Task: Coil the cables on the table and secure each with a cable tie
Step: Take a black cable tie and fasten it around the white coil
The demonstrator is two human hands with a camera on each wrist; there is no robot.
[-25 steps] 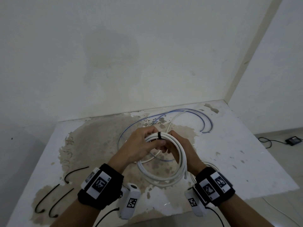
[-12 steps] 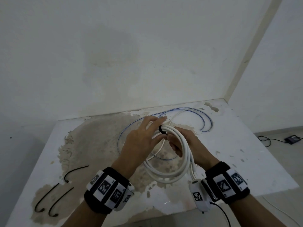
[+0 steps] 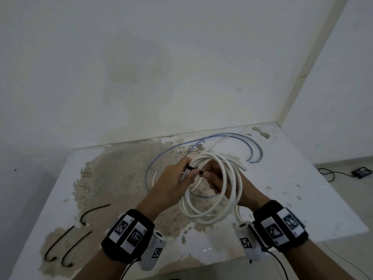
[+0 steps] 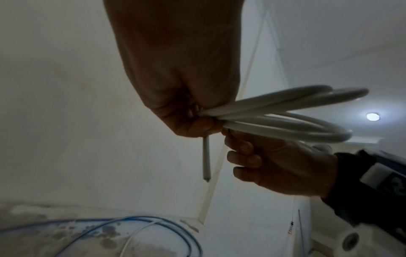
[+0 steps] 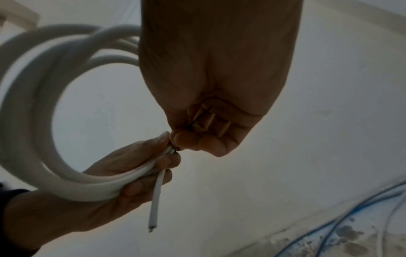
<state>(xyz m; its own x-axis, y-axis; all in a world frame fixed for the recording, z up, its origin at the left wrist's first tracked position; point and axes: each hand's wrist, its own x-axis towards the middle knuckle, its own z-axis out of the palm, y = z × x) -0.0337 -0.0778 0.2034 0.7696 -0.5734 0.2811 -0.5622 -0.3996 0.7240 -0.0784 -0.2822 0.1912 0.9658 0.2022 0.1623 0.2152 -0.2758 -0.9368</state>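
A thick white cable [image 3: 214,215] is wound into a coil of several loops, held above the table. My left hand [image 3: 181,174] grips the bunched loops at the coil's left side, also shown in the right wrist view [image 5: 123,179]. A black cable tie [image 3: 190,168] wraps the bundle there. My right hand [image 3: 210,176] pinches the tie's free end right beside the left thumb, fingertips [image 5: 193,139] curled on it. The loops cross over the back of my right hand. A short cable end [image 4: 206,160] hangs below the left fingers.
A blue-striped cable [image 3: 253,146] and a thin white cable [image 3: 220,140] lie loose on the stained white table [image 3: 302,199] behind the hands. Three spare black ties [image 3: 94,210] [image 3: 58,245] [image 3: 76,246] lie at the table's left front. Walls close the back and right.
The coil swung rightward and now lies over my right hand. My left hand, with straight fingers half a second ago, closed on the bundle again. My right hand took the tie's end.
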